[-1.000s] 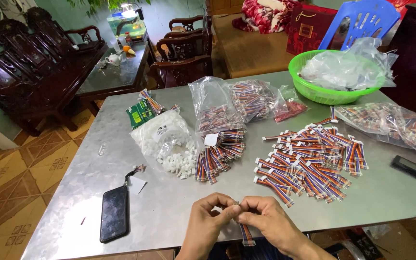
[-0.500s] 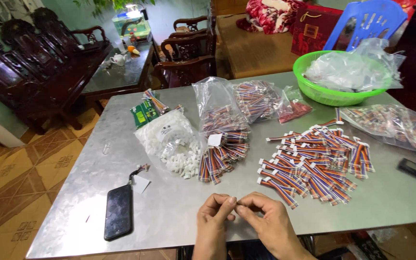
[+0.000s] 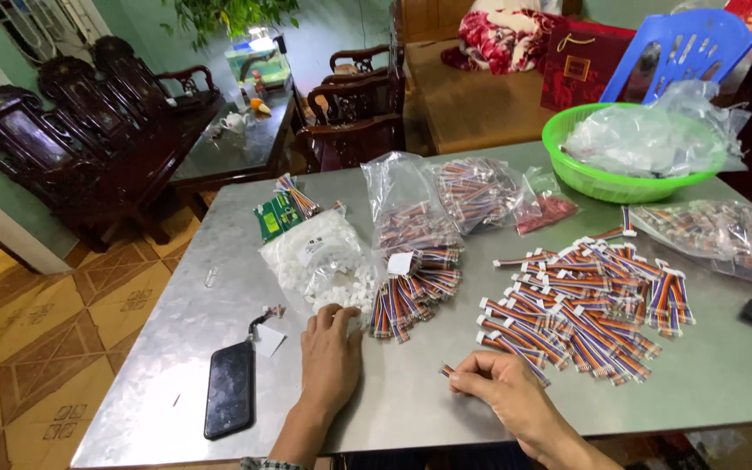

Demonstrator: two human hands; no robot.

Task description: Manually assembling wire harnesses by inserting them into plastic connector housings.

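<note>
A short ribbon cable of striped multicoloured wires (image 3: 448,372) sits pinched at its end between the thumb and curled fingers (image 3: 480,376) of the right hand (image 3: 506,396), low over the grey metal counter (image 3: 176,305). The left hand (image 3: 331,355) lies flat, its fingers (image 3: 334,318) loosely together and touching the clear bag of small white plastic connectors (image 3: 324,265). This looks like the step of fetching a connector for the held cable; the next move likely calls for picking one housing from the bag's edge. Just beyond lie a bundle of striped cables (image 3: 411,292) and a loose spread of finished ones (image 3: 585,305); a black phone (image 3: 230,400) rests left.
</note>
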